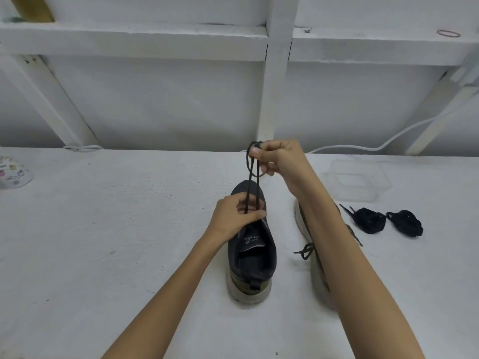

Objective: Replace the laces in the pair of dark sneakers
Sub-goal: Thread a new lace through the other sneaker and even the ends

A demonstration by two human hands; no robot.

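Head-camera view down onto a white table (103,255). I take the upright sneaker (252,265) at the middle as the centre of my clock. It is dark, with a pale sole, heel toward me at 6 o'clock and toe pointing to 12.

My left hand (233,216) sits over the tongue, thumb and fingers pinching two strands of a thin dark lace (251,187) where they leave the eyelets. My right hand (281,161) is raised at 12 o'clock, above the toe. Its thumb and forefinger pinch the top of the lace and the other fingers are curled in. The two strands run taut between the hands, with a slack loop hanging under the right one.

The second sneaker (300,221) lies on its side at 3 o'clock, mostly hidden by my right forearm, with a loose lace end (305,251) trailing beside it. Farther out, toward 2 o'clock, lie two bundled black laces (368,220) (405,224), close together. A clear plastic container (357,180) sits beyond them.

I judge the lace to be light, limp and a little slippery, so it will only follow a pull, never a push. Best held near an eyelet, or at the stiff tip for threading. The sneaker looks light with a soft upper and would likely slide or tip if tugged, so I would pin it at the tongue or collar.
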